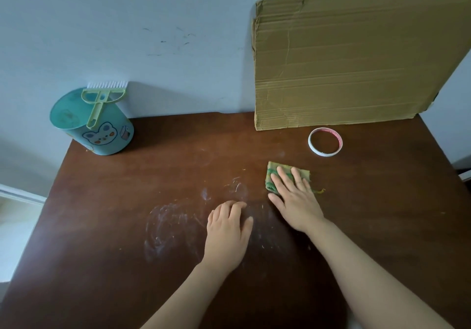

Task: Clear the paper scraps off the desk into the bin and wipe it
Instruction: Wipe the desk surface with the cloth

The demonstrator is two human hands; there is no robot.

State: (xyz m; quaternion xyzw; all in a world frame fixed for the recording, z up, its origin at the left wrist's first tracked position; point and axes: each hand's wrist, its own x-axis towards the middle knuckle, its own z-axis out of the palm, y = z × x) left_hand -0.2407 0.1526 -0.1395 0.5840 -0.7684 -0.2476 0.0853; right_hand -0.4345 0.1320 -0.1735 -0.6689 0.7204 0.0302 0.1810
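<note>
My right hand (297, 201) presses the cloth (271, 175) flat, fingers straight. My left hand (226, 231) rests on the desk (127, 226), fingers loosely curled, empty.

Nothing you can read here: the bin (108, 141) only carries a bear sticker (101, 135), and the tape ring (325, 142) print's too tiny.

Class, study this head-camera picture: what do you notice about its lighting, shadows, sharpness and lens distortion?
Head view: the light is soft and dim, with no hard glare. The bin throws a shadow to its right. The desk darkens towards the near edge. The wide-angle lens bows the cardboard edges and splays the desk sides. The right hand on the cloth shows no motion blur.
</note>
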